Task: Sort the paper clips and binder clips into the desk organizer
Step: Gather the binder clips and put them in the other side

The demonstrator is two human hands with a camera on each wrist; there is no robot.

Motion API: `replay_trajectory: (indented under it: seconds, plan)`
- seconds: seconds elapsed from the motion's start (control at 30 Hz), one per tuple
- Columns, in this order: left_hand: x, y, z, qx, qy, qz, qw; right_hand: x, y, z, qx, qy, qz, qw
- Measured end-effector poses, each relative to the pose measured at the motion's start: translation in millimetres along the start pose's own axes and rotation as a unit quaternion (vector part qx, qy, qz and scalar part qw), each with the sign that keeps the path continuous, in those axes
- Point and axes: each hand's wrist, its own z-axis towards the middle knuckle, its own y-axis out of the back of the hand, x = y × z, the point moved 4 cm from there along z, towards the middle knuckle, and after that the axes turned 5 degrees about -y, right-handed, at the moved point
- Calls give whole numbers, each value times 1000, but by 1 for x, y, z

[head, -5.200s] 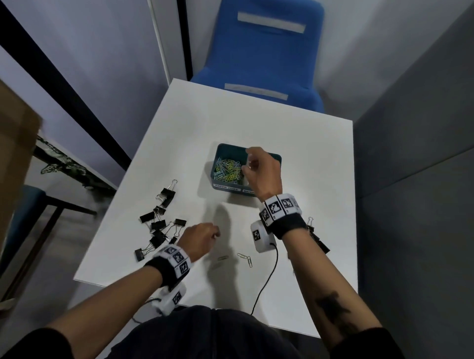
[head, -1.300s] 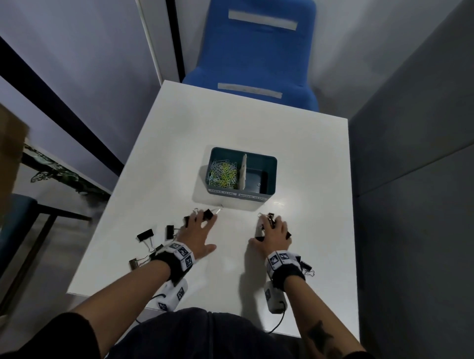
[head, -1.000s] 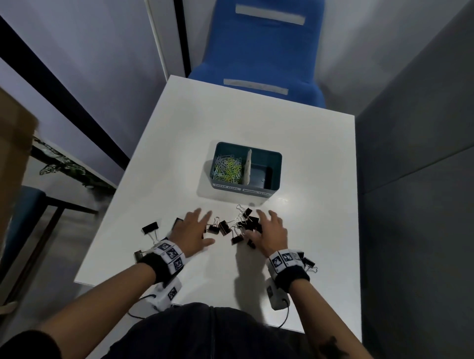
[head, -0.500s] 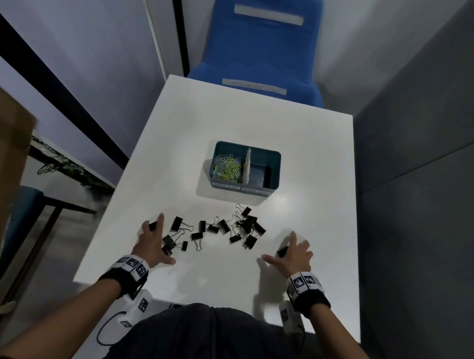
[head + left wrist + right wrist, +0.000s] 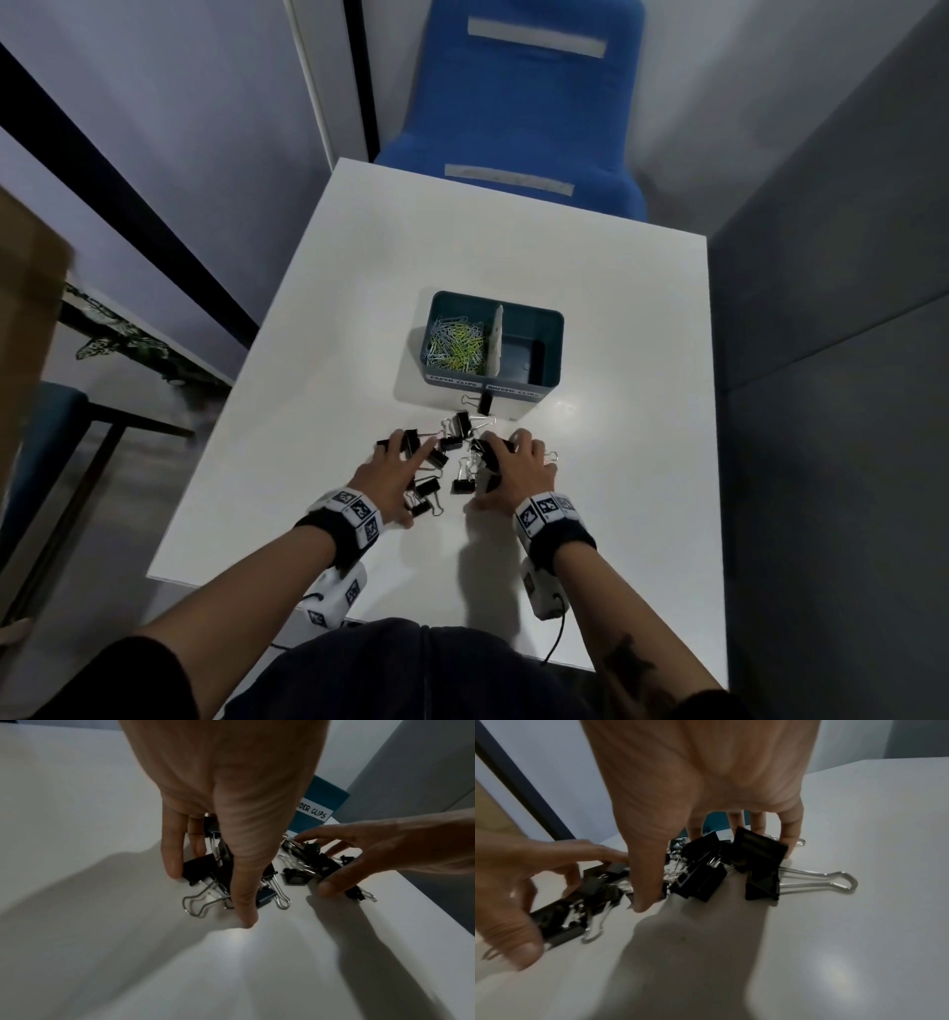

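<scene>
Paper clips (image 5: 457, 347) binned in organizer (image 5: 557, 329); binder clips (image 5: 458, 426) still loose on table (image 5: 616, 462), right compartment bare; left hand (image 5: 390, 478) and right hand (image 5: 518, 467) spread, raking the pile, grasping nothing.

bench (image 5: 359, 318): white, square top, glossy, light glare near its right side
chair (image 5: 518, 103): blue upholstered, pushed against the far edge of the bench, two pale grey strips across the backrest
wall (image 5: 154, 103): pale lilac-grey on the left, a black diagonal band running across it
partition (image 5: 832, 257): dark grey panel, runs along the right side of the bench
second chair (image 5: 46, 426): teal seat, dark metal legs, on the floor left of the bench
brown panel (image 5: 25, 318): at the left frame edge, blurred, can't tell what it is
leaf-pattern item (image 5: 118, 339): green/white, low on the left, too small to identify
</scene>
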Motion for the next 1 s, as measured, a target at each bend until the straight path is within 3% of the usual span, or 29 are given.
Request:
replay_trajectory:
  seconds: [0.37,0.53,0.63,0.77,0.9,1.0]
  plan:
    - [-41,6,14,-36,-61,-57,996,1,-4,-18,-67,70,130,987]
    - [-50,42,36,-102,-93,15,990,-36,5,-43,-114,-3,145,983]
    - [-59,45,60,-40,-107,-1,993,-54,-9,-57,-50,-66,127,988]
    - [-73,39,73,33,-102,28,994,-56,-34,-64,-3,-75,107,991]
    - [-75,22,66,23,-131,38,990,-52,-30,-61,-59,-46,129,989]
    - [-72,16,49,-11,-161,38,986,-52,-27,-57,-58,-23,147,987]
